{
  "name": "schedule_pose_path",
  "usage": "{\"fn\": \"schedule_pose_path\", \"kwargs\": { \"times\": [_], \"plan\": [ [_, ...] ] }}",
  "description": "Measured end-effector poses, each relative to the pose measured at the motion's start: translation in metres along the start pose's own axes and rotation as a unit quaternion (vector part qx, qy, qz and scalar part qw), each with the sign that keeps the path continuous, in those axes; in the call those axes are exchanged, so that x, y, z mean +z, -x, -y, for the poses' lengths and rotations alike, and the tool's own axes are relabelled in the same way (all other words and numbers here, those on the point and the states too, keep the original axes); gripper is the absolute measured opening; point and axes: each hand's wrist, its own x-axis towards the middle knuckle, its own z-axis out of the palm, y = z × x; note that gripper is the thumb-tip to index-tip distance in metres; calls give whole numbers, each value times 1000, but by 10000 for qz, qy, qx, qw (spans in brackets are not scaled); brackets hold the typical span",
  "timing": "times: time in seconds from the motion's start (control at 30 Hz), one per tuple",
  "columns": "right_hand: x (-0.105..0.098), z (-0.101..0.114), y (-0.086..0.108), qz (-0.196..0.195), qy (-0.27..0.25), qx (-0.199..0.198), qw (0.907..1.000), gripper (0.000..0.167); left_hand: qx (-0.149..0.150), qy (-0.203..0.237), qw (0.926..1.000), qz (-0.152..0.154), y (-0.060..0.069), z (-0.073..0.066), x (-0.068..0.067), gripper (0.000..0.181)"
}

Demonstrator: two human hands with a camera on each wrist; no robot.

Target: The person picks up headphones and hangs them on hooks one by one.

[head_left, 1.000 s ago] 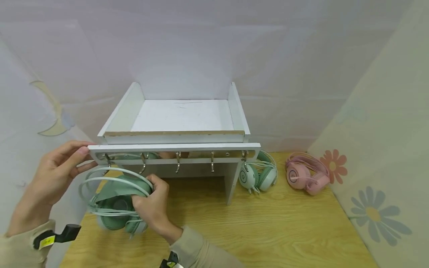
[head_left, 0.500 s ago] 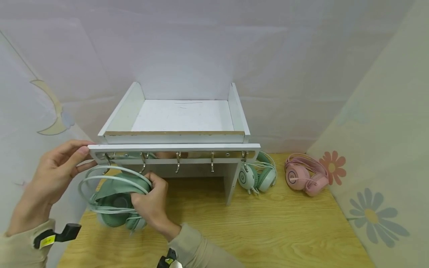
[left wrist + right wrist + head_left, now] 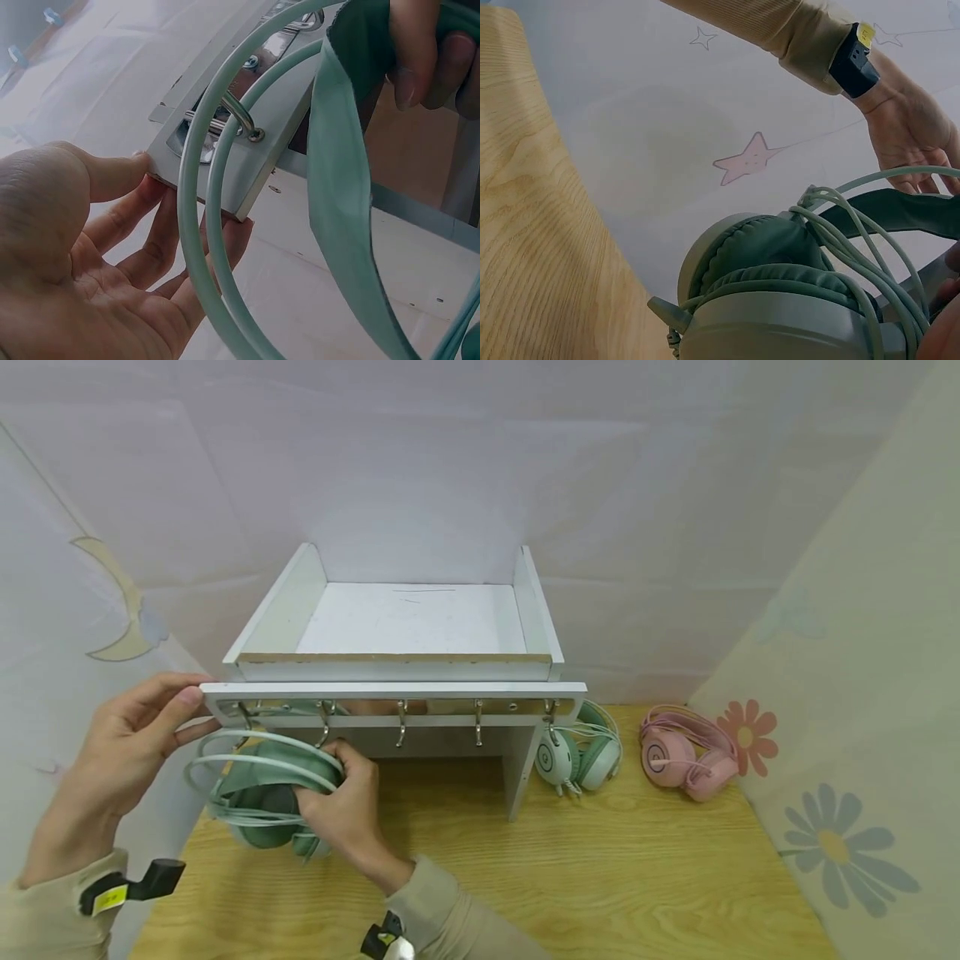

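Note:
My right hand (image 3: 347,797) grips the headband of green headphones (image 3: 273,775) below the left end of the hook rail (image 3: 390,688). In the right wrist view the ear cups (image 3: 780,315) hang down with a bundled cable beside them. My left hand (image 3: 127,752) pinches the rail's left end between thumb and fingers; in the left wrist view the left hand (image 3: 112,262) holds the board's corner near a metal hook (image 3: 238,112). The two thin headband bars (image 3: 214,187) pass in front of that hook in this view; whether they touch it I cannot tell.
A white shelf unit (image 3: 517,768) stands on the wooden table (image 3: 600,877) behind the rail, which bears several metal hooks. Right of it lie green-and-white headphones (image 3: 555,760) and pink headphones (image 3: 670,756). Patterned cloth walls enclose the table.
The green headphones' ear cups have risen a little and swung slightly to the right. Both hands keep their holds, the left on the rail's end.

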Motion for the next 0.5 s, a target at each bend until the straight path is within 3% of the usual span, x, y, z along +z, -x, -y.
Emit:
{"fn": "schedule_pose_path", "kwargs": {
  "times": [0.3, 0.5],
  "plan": [
    [-8, -3, 2, 341, 300, -76, 9989, 20, -31, -22, 10000, -85, -1, 1, 0, 31],
    [-14, -2, 4, 546, 204, -129, 9982, 28, 27, -24, 10000, -66, 0, 2, 0, 30]
  ]
}}
